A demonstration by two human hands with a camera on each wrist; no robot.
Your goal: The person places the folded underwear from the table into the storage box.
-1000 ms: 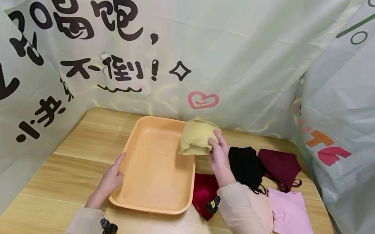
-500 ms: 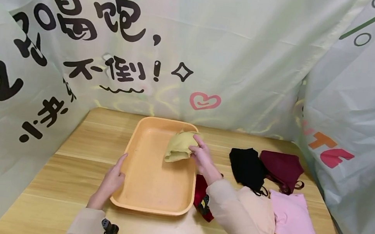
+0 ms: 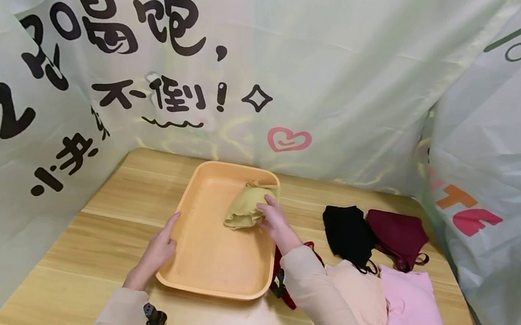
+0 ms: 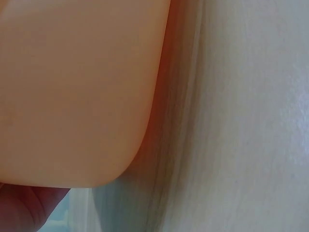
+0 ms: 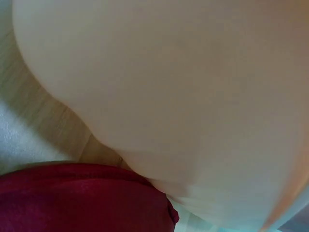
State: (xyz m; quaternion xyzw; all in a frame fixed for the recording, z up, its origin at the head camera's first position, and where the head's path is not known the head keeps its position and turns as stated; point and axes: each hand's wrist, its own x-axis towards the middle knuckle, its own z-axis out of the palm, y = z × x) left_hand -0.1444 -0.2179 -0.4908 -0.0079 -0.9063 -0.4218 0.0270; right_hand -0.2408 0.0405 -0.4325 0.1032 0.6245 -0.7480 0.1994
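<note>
An orange plastic tray (image 3: 211, 281) lies on the wooden table. At its left rim my left hand (image 3: 157, 250) grips the edge; in the left wrist view a bit of that hand (image 4: 21, 208) shows against the tray wall (image 4: 82, 96). Inside the tray's upper right part rests a folded yellow garment (image 3: 245, 207) with a crinkled edge. My right hand (image 3: 277, 224) pinches its right side, reaching over the tray's right rim. Some of those fingertips are hidden. A dark red garment (image 3: 290, 296) lies right of the tray, partly under my right forearm.
To the right lie a black garment (image 3: 348, 233) with thin straps, a burgundy one (image 3: 398, 236) with a strap loop, a pale peach one (image 3: 361, 297) and a pink one (image 3: 415, 309). Printed fabric walls (image 3: 348, 86) stand at the table's back and sides.
My right hand has carried the yellow garment left and down, from above the tray's upper right corner into the tray. My left hand has stayed at the left rim.
</note>
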